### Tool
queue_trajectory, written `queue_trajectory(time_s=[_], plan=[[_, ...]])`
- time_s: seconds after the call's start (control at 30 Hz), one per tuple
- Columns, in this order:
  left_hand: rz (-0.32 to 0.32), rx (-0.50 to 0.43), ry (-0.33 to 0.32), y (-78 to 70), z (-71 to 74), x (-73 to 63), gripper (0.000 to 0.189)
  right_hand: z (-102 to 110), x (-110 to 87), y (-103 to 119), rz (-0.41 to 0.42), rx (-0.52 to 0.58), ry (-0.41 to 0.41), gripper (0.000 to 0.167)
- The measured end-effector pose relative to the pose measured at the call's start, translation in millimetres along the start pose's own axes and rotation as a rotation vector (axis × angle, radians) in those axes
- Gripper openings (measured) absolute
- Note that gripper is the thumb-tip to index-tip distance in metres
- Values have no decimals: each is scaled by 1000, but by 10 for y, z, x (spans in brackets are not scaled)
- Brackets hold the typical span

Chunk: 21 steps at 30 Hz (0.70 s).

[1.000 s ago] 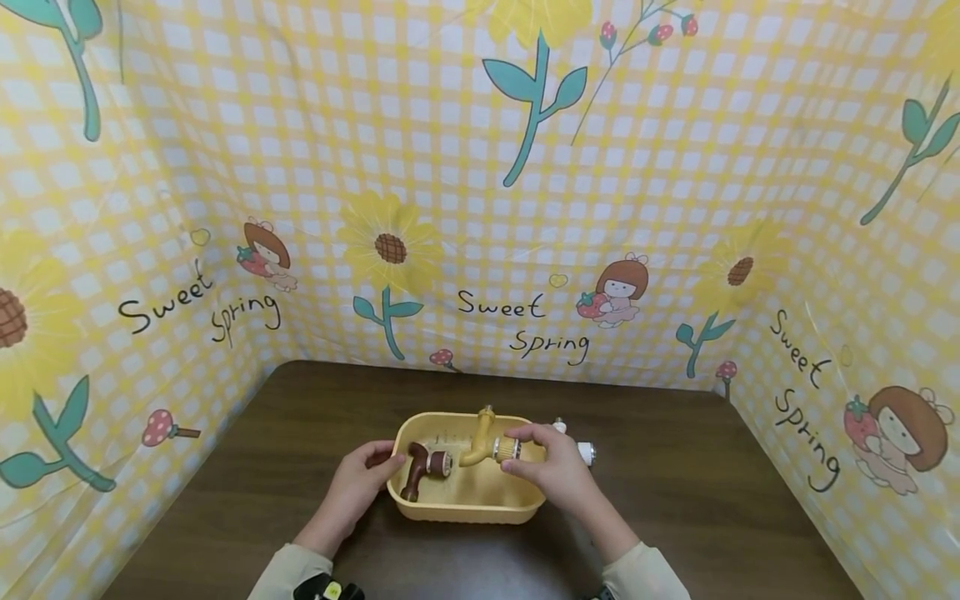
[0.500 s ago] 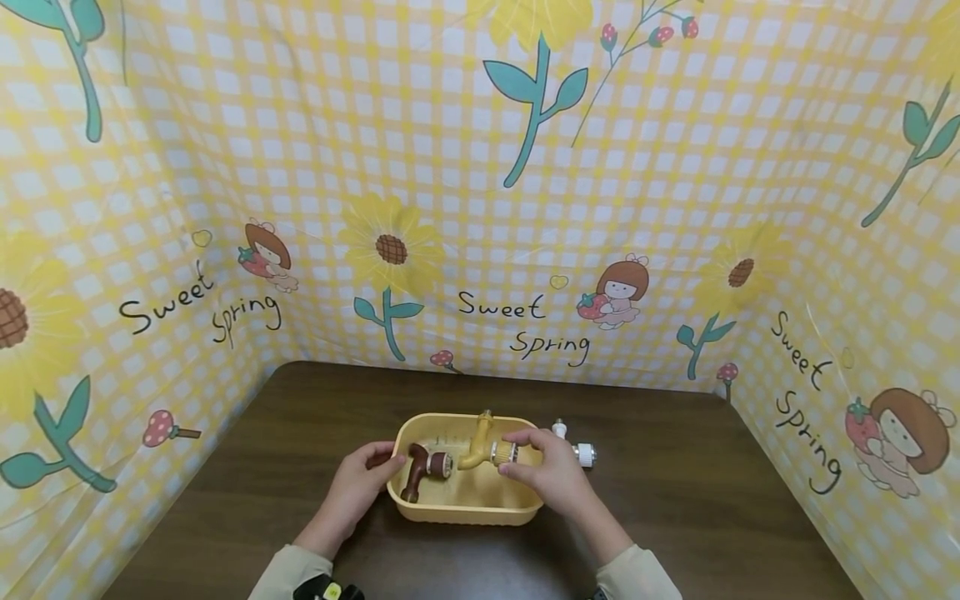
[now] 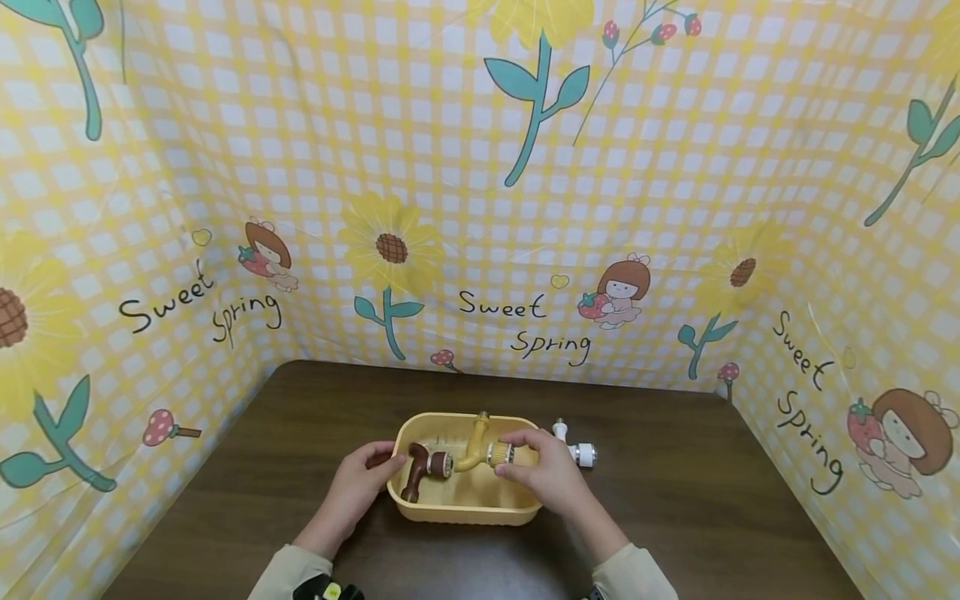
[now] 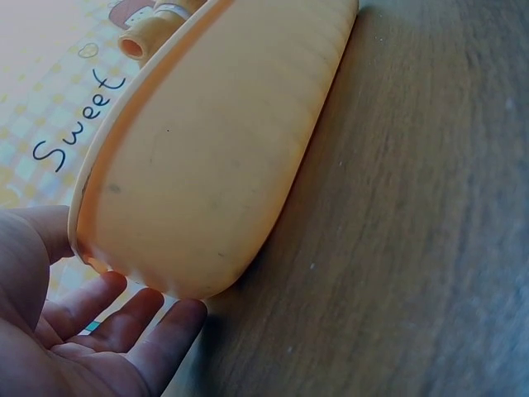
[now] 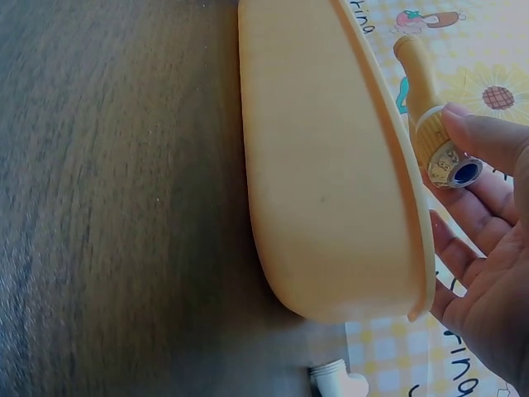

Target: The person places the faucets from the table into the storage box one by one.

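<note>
A pale yellow plastic basin (image 3: 472, 515) sits on the table. At its left end my left hand (image 3: 358, 487) holds the rim, thumb over the edge and fingers against the outer wall, as the left wrist view shows. Over the basin's right half my right hand (image 3: 553, 469) pinches a yellow faucet (image 3: 477, 442) by its ribbed end between thumb and fingers. The right wrist view shows the metal collar (image 5: 455, 168) of that faucet facing me. A dark brown faucet (image 3: 417, 471) lies inside the basin on the left, its ribbed end close to the yellow faucet's spout.
To the right of the basin a white faucet (image 3: 585, 454) lies on the dark wooden table (image 3: 697, 492), partly behind my right hand. A yellow checked cloth (image 3: 480, 217) with flowers and lettering hangs around the back and both sides.
My right hand has shifted slightly left with the yellow faucet, bringing it nearer the brown one. The left hand and the basin stay in place.
</note>
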<state>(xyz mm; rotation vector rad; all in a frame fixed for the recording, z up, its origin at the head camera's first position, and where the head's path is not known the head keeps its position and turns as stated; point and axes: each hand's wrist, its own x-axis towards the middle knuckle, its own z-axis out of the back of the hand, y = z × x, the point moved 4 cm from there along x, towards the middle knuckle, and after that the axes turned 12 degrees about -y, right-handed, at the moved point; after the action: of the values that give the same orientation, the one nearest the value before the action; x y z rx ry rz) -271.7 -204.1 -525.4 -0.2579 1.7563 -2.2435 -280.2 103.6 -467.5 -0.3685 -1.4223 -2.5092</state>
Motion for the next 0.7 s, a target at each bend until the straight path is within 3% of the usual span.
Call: queue_trajectory(time_s=[0.7], plan=[[-1, -4, 0, 22, -6, 8, 39, -138, 28, 31, 45, -7, 47, 37]])
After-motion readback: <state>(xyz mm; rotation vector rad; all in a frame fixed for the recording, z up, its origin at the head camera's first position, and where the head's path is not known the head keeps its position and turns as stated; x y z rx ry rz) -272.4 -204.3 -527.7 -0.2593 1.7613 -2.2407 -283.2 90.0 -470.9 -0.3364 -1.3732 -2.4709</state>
